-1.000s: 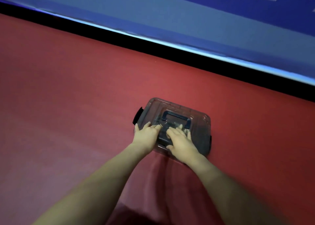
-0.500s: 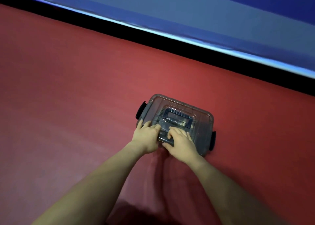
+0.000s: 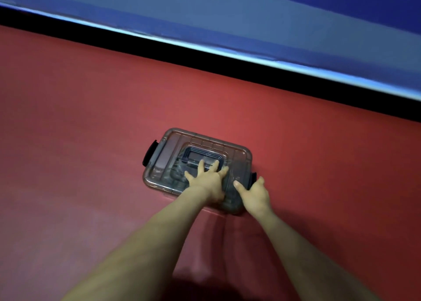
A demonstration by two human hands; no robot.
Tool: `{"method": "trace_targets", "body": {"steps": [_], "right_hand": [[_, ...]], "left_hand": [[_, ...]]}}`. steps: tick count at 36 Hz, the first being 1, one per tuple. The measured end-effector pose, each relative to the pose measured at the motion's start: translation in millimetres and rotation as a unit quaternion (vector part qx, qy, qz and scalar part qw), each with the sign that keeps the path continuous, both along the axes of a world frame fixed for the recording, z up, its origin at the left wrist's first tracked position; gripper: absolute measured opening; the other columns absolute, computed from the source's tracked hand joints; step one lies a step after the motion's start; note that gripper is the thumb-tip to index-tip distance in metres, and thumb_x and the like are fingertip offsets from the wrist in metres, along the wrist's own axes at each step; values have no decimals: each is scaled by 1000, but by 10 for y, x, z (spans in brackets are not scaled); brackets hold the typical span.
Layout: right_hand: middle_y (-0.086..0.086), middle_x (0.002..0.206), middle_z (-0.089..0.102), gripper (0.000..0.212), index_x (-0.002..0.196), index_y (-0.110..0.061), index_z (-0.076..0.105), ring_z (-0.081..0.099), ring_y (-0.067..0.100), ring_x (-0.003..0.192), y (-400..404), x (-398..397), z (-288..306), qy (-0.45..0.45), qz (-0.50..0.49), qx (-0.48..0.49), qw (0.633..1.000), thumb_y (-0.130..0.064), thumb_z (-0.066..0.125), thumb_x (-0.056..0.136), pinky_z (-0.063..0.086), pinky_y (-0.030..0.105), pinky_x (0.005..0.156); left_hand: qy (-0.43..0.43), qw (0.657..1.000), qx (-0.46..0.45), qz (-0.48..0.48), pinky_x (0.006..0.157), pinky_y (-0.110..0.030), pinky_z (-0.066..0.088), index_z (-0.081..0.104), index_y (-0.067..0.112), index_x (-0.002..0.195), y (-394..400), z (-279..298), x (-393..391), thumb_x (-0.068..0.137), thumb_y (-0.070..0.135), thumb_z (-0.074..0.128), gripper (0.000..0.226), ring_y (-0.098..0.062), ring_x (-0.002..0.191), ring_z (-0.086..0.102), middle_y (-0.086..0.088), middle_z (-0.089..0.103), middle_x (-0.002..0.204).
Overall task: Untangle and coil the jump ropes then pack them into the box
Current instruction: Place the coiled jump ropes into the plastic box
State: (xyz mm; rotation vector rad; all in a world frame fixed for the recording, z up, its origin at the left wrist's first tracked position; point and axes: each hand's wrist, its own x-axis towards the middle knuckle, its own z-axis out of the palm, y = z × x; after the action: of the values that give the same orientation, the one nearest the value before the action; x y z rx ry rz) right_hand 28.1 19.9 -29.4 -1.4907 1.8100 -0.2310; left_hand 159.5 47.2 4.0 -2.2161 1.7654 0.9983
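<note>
The see-through box (image 3: 173, 155) sits on the red floor (image 3: 79, 141) with its lid on (the ropes inside are too dim to make out). The left hand (image 3: 208, 183) lies flat on the lid, fingers spread apart. The right hand (image 3: 256, 194) is at the box's right end, its thumb and fingers curled round the black clip (image 3: 253, 178) there.

A clear plastic box with a closed lid (image 3: 198, 164) sits on the red floor (image 3: 79, 141), in front of a blue wall panel (image 3: 250, 16). The left hand (image 3: 208, 182) lies flat on the lid, fingers over its recessed handle (image 3: 200, 157). The right hand (image 3: 256, 193) is at the box's right end, beside the black side latch (image 3: 253, 178); another latch (image 3: 150, 152) is on the left end.
</note>
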Motion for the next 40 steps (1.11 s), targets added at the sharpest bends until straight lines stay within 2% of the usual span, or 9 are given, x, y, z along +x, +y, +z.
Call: {"method": "trace_targets", "body": {"steps": [4,8,12,17,23,26,30,34,40], "right_hand": [[21,130,45,68,133,2,39,43,38,124,48,51,49,39,1,-51,998,-36,68,85,33,42,106],[18,121,45,39,115,-1,52,52,39,110,39,47,129,43,35,-48,997,-29,62,90,40,39,98],[18,121,46,30,114,1,52,54,39,106,65,73,169,43,47,-55,996,-21,55,94,43,39,89],[15,117,50,24,108,-1,57,54,38,106,65,79,208,104,82,-94,987,-19,53,93,39,38,93],[11,126,47,36,122,-8,49,44,30,118,29,140,226,191,113,-155,963,-21,57,89,31,38,99],[8,131,43,50,132,-13,45,40,29,118,45,274,211,146,142,-220,954,-19,60,86,29,37,99],[0,148,31,57,144,-22,35,27,22,135,12,650,240,76,233,-203,948,-23,55,91,19,36,109],[-4,159,12,61,149,-30,23,7,19,145,-13,1043,277,37,316,-153,936,-25,50,95,7,40,116],[-8,160,-2,64,150,-38,15,-7,17,147,21,1478,180,47,373,-75,924,-40,48,95,-6,44,117]], "left_hand": [[-3,1000,19,10,105,-71,13,14,39,149,-79,30,3,86,23,56,78,-35,144,-14,11,-4,159],[16,999,28,29,107,-69,12,14,42,149,-52,17,-15,85,21,57,80,-30,144,-17,14,-6,158],[19,999,17,38,108,-67,6,12,44,148,-3,-37,-15,85,21,54,80,-26,143,-20,17,-8,158],[21,999,13,24,107,-67,4,9,46,148,23,-66,26,87,31,56,78,-25,144,-20,17,-9,157],[44,997,-68,3,110,-59,9,18,39,149,109,-102,161,93,35,54,67,-27,145,-6,13,-5,159],[24,988,-152,26,110,-49,16,27,29,146,150,-75,283,96,24,45,53,-27,142,9,7,3,159],[-38,973,-214,73,105,-41,25,32,20,143,184,-26,616,96,20,41,48,-28,134,24,-1,22,154],[-71,967,-189,158,104,-43,29,29,12,144,197,-22,956,94,20,45,53,-33,133,27,-8,25,151],[-35,952,-127,275,105,-46,29,18,5,146,190,-178,1386,93,28,47,64,-38,132,31,-18,27,148]]}}
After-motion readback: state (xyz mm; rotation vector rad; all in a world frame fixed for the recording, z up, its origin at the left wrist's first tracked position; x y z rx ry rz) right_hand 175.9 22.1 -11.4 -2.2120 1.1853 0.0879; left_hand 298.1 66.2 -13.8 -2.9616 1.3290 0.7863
